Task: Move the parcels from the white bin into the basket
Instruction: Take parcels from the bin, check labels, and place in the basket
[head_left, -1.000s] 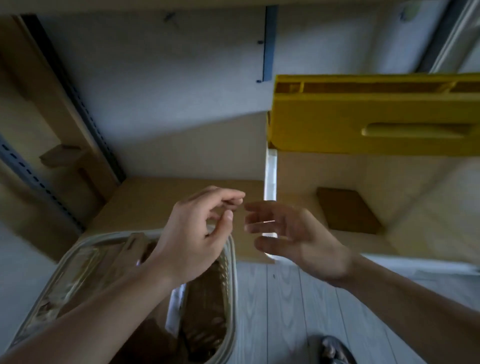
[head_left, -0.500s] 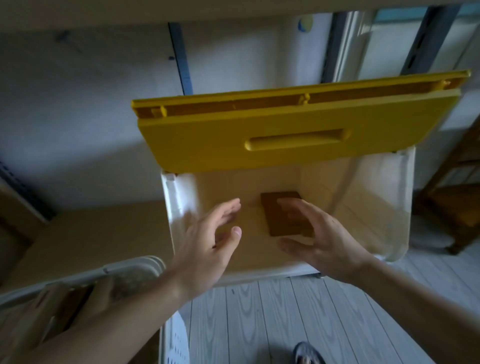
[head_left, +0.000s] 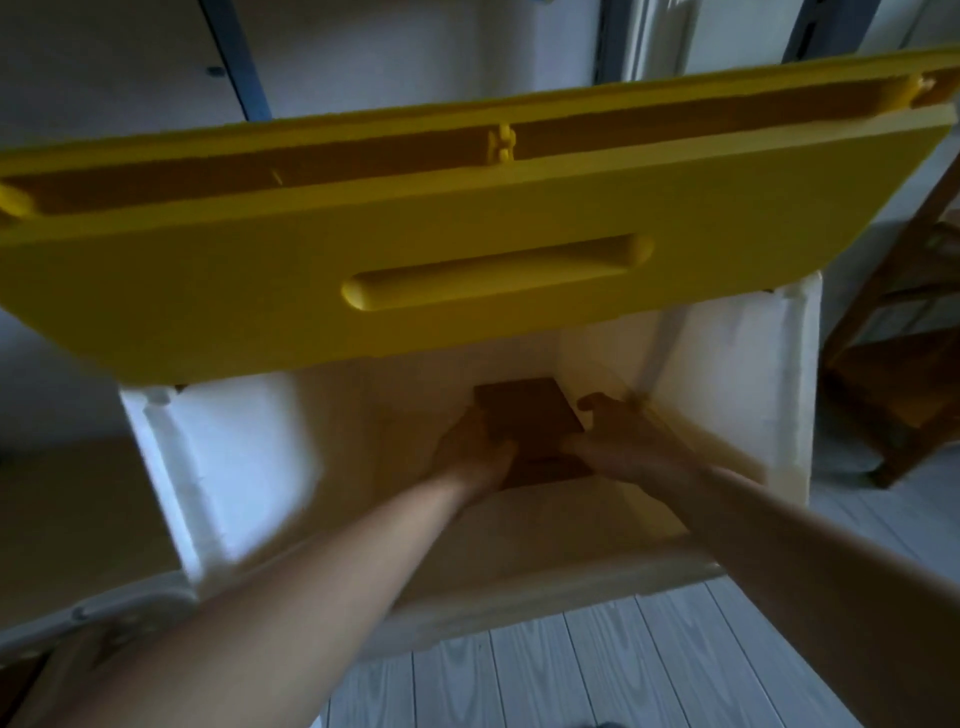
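Both arms reach into the white bin (head_left: 228, 467), whose yellow lid (head_left: 467, 249) stands raised above the opening. One brown parcel (head_left: 524, 415) lies flat on the bin floor toward the far right corner; no other parcel is visible inside. The left hand (head_left: 470, 447) lies against the parcel's near left edge, the right hand (head_left: 618, 434) against its right side, with the thumb raised beside the far corner. The frame is blurred and dim, so whether the fingers have curled under the parcel cannot be told; a firm hold is not confirmed. Judgement: the step in hand is securing this parcel for lifting. It would be done well by working the fingertips under opposite edges, raising it level and clearing the bin's front wall without striking the overhanging lid. The basket (head_left: 104, 618) shows only as a pale rim at lower left, so the carry should run leftward and down.
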